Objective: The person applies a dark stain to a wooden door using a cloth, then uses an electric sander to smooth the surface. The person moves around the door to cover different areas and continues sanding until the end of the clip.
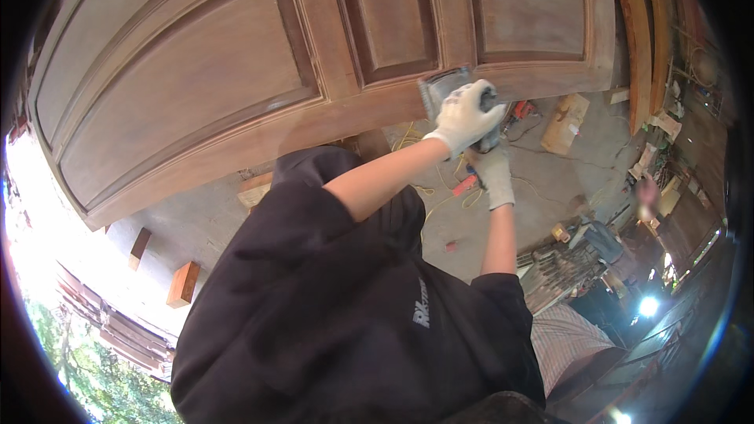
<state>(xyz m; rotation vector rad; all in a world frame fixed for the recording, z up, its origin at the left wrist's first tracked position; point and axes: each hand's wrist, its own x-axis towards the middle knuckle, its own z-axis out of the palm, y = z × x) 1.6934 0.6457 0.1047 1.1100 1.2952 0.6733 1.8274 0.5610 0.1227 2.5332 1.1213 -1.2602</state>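
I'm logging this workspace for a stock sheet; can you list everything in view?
Panelled door: one, brown, across the top
Handheld tool: one, grey and black, at the door's near edge
Long planks: at least two, orange-brown, upper right
Board: one, pale brown, floor right of the hands
Wooden blocks: at least two, brown, lower left
Cord: count unclear, yellow, floor
Bright lights: at least two, white, lower right
Foliage: uncountable, green, bottom left
Shirt: one, black, bottom centre
Left hand: one, white-gloved, gripping the tool
Right hand: one, white-gloved, by the tool's lower end
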